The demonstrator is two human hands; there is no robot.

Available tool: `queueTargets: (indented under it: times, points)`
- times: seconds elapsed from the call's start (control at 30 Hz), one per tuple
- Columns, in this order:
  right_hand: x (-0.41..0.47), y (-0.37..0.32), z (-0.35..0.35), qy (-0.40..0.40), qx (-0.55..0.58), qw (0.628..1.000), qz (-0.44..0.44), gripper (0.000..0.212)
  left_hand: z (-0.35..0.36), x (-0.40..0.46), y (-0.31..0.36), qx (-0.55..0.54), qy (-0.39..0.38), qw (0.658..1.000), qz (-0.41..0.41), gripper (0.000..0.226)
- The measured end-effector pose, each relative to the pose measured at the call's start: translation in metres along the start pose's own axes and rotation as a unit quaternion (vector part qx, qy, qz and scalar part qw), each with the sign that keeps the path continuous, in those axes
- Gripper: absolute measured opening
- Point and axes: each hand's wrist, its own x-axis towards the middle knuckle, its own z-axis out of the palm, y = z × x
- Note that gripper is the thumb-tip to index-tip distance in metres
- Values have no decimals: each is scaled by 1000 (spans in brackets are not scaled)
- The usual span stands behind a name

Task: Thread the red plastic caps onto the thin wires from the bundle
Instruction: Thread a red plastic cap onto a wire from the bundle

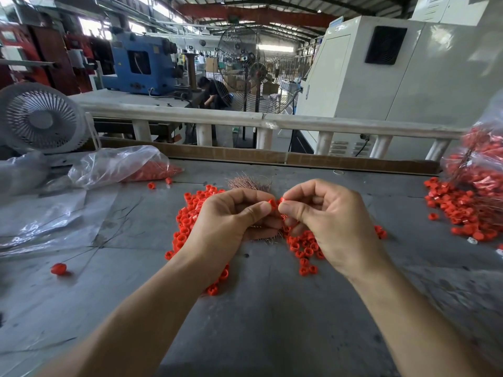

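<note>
Head view looks down on a grey worktable (pixel 258 317) where both hands meet near the centre. No brand, label or writing can be read anywhere; a blue plate high on the white machine cabinet (pixel 408 72) at 1 o'clock is too blurred to make out.

The left hand (pixel 231 224) has its fingers curled, thumb and forefinger pinching one red cap (pixel 272 204). The right hand (pixel 330 221) is likewise curled, its thumb and forefinger pinching a second red cap (pixel 282 200) that touches or sits just beside the first. Any wire running between the two caps is too fine to see.

The wire bundle (pixel 249 183) lies on the table just beyond the hands, toward 12 o'clock; only its coppery far ends show, the rest being hidden behind the knuckles. A few strands peek out beneath the left fingers.

Loose red caps (pixel 187 221) are heaped under and around both hands, many covered by the wrists. At 3 o'clock a second heap of caps (pixel 462 208) spreads below a clear bag (pixel 487 161) that is blurred and cut off by the edge. At 10 o'clock a plastic bag (pixel 119 164) holds more red pieces, hazy through the film. A single cap on a thin wire (pixel 58 268) lies at 9 o'clock. A small white fan (pixel 40 118) stands at 10 o'clock, partly cut off.
</note>
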Motion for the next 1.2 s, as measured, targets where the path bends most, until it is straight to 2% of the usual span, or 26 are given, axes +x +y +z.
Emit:
queueTargets:
  times: [0.1, 0.37, 0.5, 0.67, 0.8, 0.93, 1.2]
  points:
    - [-2, 0, 4, 3, -15, 999, -33, 20, 0, 0, 1, 13, 10, 1000, 9, 10]
    - [-3, 1, 4, 19, -37, 998, -56, 25, 2, 0, 1, 33, 18, 999, 23, 9]
    - [-5, 1, 3, 34, -64, 996, -59, 17, 3, -1, 1, 46, 8, 998, 29, 21]
    - [-6, 2, 6, 31, -133, 987, -83, 9, 2, 0, -1, 43, 0, 998, 37, 19]
    - [-7, 2, 7, 32, -131, 986, -96, 10, 2, 0, -1, 37, 5, 999, 39, 23]
    - [-7, 1, 8, 36, -129, 984, -118, 12, 2, 0, -2, 42, 8, 998, 38, 10]
    - [-7, 0, 6, 18, -118, 984, -133, 12, 3, -1, -1, 41, 9, 999, 32, 11]
